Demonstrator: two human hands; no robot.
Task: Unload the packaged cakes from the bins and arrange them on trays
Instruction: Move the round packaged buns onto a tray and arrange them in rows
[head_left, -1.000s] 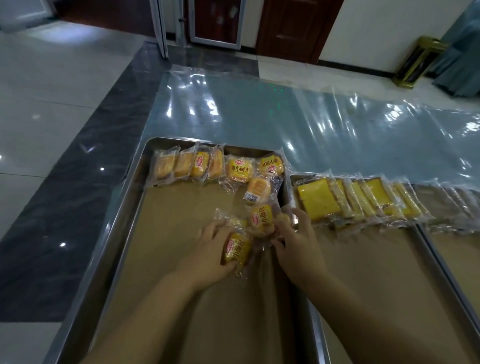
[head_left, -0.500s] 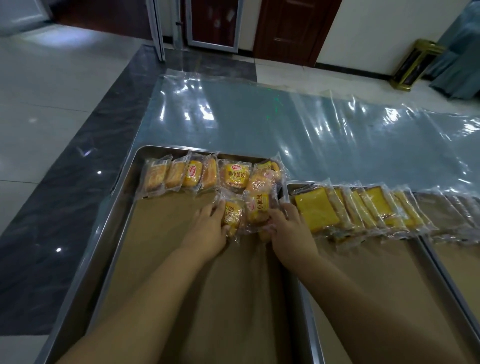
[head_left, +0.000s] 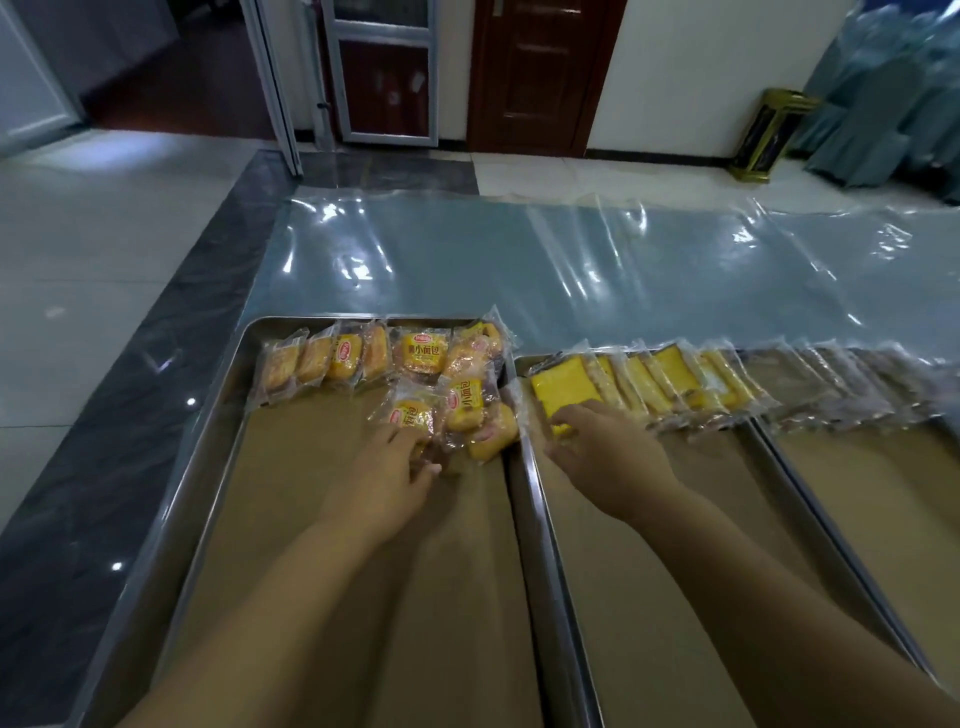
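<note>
Two steel trays lined with brown paper lie side by side. The left tray (head_left: 218, 410) holds a row of small wrapped cakes (head_left: 332, 358) along its far edge and a loose cluster of yellow packs (head_left: 465, 400) at its far right corner. My left hand (head_left: 384, 478) lies just below that cluster, fingertips touching the nearest pack (head_left: 410, 413). The middle tray (head_left: 535, 493) carries a row of flat yellow cake slices (head_left: 670, 376). My right hand (head_left: 608, 452) hovers over this tray, fingers spread, fingertips on the leftmost yellow slice (head_left: 563, 387).
A third tray (head_left: 852, 530) with clear-wrapped packs (head_left: 852, 389) along its far edge lies at the right. Shiny plastic sheeting (head_left: 519, 260) covers the surface beyond the trays. A dark floor strip (head_left: 104, 441) runs on the left; doors stand behind.
The cluster of packs has been pushed up toward the left tray's far right corner. My right hand has left it and moved right over the middle tray to the yellow slice.
</note>
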